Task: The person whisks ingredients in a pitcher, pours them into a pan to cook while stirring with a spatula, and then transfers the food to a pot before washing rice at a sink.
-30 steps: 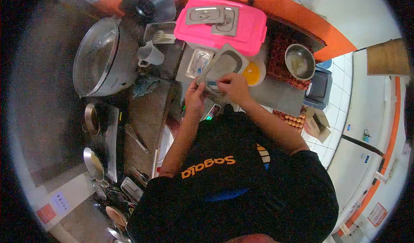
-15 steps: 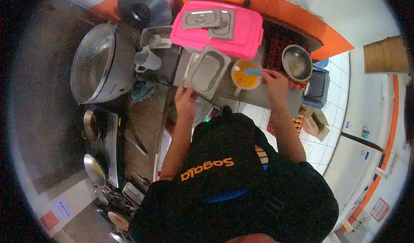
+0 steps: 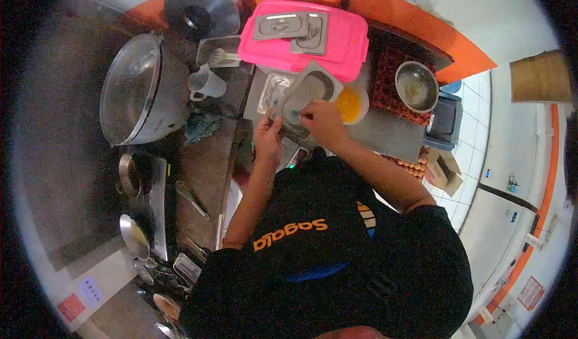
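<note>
My left hand (image 3: pixel 268 135) grips the near left edge of a rectangular metal food pan (image 3: pixel 322 86), which is tilted. Over the pan's near end is my right hand (image 3: pixel 324 122), its fingers pinched round a light blue utensil (image 3: pixel 296 112) whose kind is mostly hidden by the fingers. Just to the right, partly behind my right hand, stands a pale pitcher (image 3: pixel 349 105) of yellow-orange liquid that looks like beaten egg. A second metal pan (image 3: pixel 272 93) lies beside the held one on the left.
Behind sits a pink-lidded box (image 3: pixel 346 44) with two metal lids (image 3: pixel 280 26) on top. To the right, a metal bowl (image 3: pixel 416 87) rests on a dark red tray. A large pot (image 3: pixel 138 92), a measuring jug (image 3: pixel 208 84) and a whisk (image 3: pixel 191 199) are on the left; eggs (image 3: pixel 409 167) lie lower right.
My right hand has moved left with the blue utensil, from above the yellow liquid to the metal pan. The pan has tilted and shifted slightly to the right in my left hand.
</note>
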{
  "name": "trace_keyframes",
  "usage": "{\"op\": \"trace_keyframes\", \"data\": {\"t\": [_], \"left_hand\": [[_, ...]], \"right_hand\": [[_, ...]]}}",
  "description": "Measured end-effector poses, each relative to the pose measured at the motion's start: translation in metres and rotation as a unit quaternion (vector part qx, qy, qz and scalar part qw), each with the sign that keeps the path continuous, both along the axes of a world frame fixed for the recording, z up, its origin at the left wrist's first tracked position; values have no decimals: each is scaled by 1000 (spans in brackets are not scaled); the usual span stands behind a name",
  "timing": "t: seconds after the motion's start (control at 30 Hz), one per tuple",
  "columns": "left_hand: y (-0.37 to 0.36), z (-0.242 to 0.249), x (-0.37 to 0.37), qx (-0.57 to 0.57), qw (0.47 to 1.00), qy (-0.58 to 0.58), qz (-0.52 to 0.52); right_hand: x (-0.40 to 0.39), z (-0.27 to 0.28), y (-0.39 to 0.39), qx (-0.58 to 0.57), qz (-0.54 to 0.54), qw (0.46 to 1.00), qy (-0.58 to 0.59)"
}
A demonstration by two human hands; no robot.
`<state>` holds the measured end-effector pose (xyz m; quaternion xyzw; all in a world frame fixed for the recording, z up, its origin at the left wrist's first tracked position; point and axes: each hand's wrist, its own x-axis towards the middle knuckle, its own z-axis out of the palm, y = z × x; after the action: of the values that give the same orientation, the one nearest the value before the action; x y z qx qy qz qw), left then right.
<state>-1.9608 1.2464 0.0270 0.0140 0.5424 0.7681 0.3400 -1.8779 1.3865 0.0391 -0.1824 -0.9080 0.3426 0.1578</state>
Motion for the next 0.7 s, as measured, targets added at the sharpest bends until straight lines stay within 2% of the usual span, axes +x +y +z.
{"op": "trace_keyframes", "data": {"t": [0.07, 0.13, 0.17, 0.2, 0.23, 0.27, 0.33, 0.37, 0.43, 0.47, 0.53, 0.57, 0.63, 0.67, 0.7], "left_hand": [[-3, -17, -4, 29, 1000, -4, -8], [-4, -16, -4, 56, 998, -8, -17], [-5, -15, -4, 46, 999, -18, -13], [-4, -11, -3, 37, 999, -29, -8], [-4, -9, -2, 35, 999, -30, -8], [-3, -7, -2, 34, 999, -33, -1], [-2, -7, -3, 34, 999, -36, 4], [-2, -8, -3, 36, 999, -25, 15], [-2, -12, -6, 39, 999, -14, 24], [-4, -15, -8, 35, 998, -24, 36], [-6, -18, -11, 32, 998, -35, 46], [-6, -19, -13, 21, 998, -30, 50], [-7, -20, -16, 10, 998, -25, 55], [-8, -21, -18, 32, 998, -28, 50], [-8, -17, -18, 55, 997, -31, 46]], "right_hand": [[-1, -2, -1, 9, 15, 1000, -7], [0, 2, -3, -78, 13, 997, 19], [1, 2, -2, -80, 14, 997, 19], [3, 2, -1, -213, -33, 976, 1], [5, 2, 0, -342, -81, 936, -18], [7, 4, 3, -342, -81, 936, -19], [12, 10, 12, -464, -148, 873, -20], [16, 9, 16, -464, -150, 873, -19], [25, 9, 26, -668, -161, 720, 95], [31, 9, 32, -667, -162, 721, 97], [45, 9, 47, -702, -162, 679, 143], [54, 10, 55, -700, -162, 680, 145], [74, 10, 68, -488, -279, 821, 103], [81, 9, 72, -487, -278, 821, 103], [85, 12, 74, -345, -335, 871, 98]]}}
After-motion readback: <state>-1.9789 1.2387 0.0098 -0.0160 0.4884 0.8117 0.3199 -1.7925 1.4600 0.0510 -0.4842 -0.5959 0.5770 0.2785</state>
